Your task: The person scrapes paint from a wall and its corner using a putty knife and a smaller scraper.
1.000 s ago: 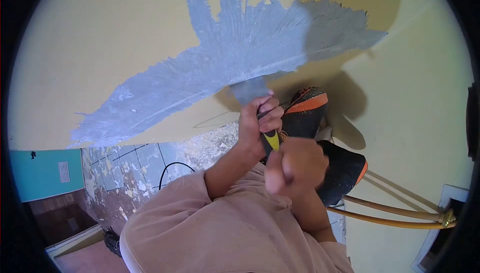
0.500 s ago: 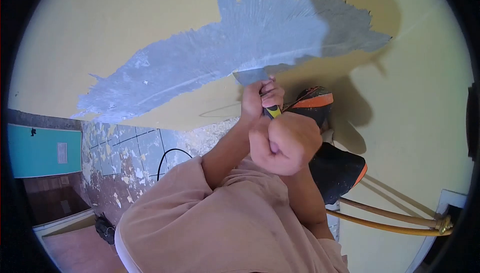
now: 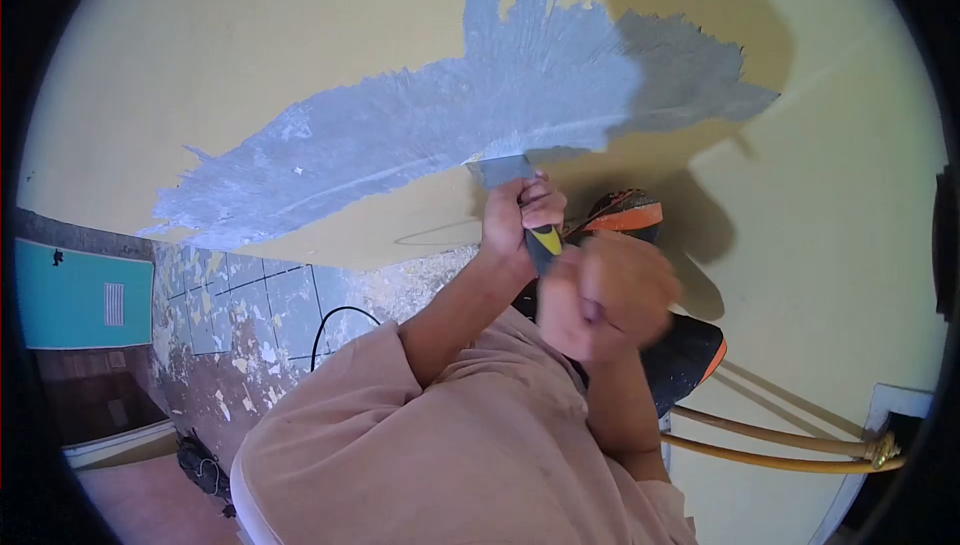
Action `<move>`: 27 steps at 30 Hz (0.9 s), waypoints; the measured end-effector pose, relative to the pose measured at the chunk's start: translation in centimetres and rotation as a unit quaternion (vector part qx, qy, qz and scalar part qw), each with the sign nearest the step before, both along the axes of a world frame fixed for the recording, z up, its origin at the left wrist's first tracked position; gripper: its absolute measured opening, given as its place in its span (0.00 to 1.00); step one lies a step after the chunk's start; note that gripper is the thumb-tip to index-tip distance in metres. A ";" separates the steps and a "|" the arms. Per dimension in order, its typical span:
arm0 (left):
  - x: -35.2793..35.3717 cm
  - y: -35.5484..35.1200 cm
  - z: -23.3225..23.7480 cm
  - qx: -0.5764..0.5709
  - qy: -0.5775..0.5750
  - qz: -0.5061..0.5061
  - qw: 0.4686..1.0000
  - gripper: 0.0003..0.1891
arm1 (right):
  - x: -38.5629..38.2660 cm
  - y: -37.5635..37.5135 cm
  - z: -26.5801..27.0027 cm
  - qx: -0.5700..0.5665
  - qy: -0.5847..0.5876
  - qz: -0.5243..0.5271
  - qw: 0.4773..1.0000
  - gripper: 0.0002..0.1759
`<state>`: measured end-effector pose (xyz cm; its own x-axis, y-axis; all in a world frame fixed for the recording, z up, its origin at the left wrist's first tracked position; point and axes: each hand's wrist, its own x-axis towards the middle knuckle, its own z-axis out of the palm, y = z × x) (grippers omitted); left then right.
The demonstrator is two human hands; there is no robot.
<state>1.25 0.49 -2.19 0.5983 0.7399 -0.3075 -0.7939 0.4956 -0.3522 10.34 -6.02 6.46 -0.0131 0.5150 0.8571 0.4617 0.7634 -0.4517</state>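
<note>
My left hand (image 3: 520,213) grips a scraper (image 3: 543,243) with a yellow and black handle, just behind its flat metal blade (image 3: 500,170). The blade presses against the yellow painted surface (image 3: 250,55) at the lower edge of a large grey scraped patch (image 3: 450,130). My right hand (image 3: 605,295) is a closed fist at the rear end of the handle and is blurred by motion. Both forearms come out of my pink sleeves (image 3: 420,445).
My black and orange shoes (image 3: 625,215) show behind the hands. A yellow hose (image 3: 780,450) runs at lower right. Worn, flaking tiles (image 3: 250,315), a black cable (image 3: 335,330) and a teal panel (image 3: 75,300) lie at left.
The blade has moved up from below the grey patch to its lower edge. Both hands rose with it, and the right fist has since shifted slightly down and right.
</note>
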 end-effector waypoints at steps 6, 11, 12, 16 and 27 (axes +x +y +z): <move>0.5 0.0 -0.9 0.052 0.032 0.003 0.998 0.03 | 0.1 -0.3 0.1 -0.041 -0.083 -0.057 0.994 0.11; 0.6 -0.2 -0.6 0.010 0.122 0.006 0.992 0.04 | -0.7 0.3 -1.2 -0.042 -0.059 -0.019 0.997 0.15; 0.8 0.4 -1.4 0.019 0.099 0.012 0.995 0.04 | -0.1 0.3 -1.6 -0.077 -0.063 -0.053 0.994 0.18; 0.3 -0.7 -0.5 0.025 0.067 0.028 0.997 0.04 | 1.1 -2.0 0.4 0.021 0.076 -0.111 0.991 0.15; -0.5 -1.3 1.5 -0.001 0.018 0.026 1.000 0.03 | -0.7 -1.0 1.1 -0.142 -0.162 -0.048 0.975 0.20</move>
<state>0.79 -0.77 -0.65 0.5480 0.7686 -0.3299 -0.8306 0.4533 -0.3236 9.69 -6.97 7.57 -0.1998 0.7437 0.6379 0.6784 0.5747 -0.4576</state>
